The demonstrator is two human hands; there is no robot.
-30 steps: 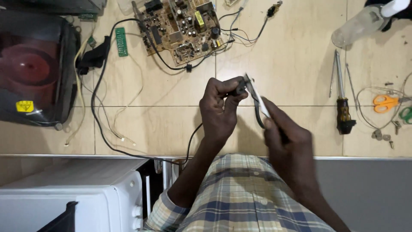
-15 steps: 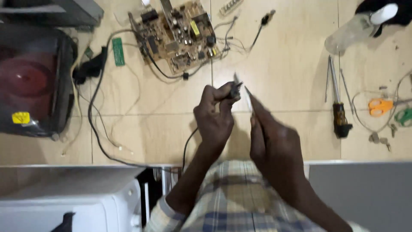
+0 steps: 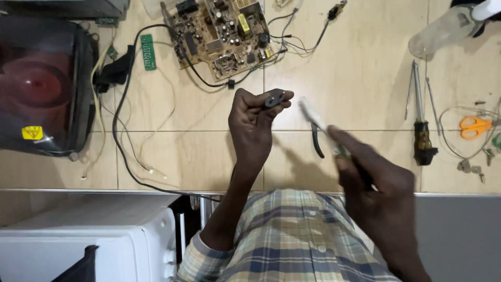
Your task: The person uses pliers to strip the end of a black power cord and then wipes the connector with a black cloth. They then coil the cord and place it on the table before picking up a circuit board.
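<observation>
Plaid shirt: blue, beige and white checks, small white buttons down the front. Left sleeve cuff sits near the elbow. Both hands bare: left hand, right hand.

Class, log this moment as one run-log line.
left hand: holds black plug | right hand: grips pliers, blurred | circuit board beyond

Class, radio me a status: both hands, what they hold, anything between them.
Left hand pinching small black plug. Right hand gripping pliers, blurred. Plug and pliers apart, nothing between.
</observation>
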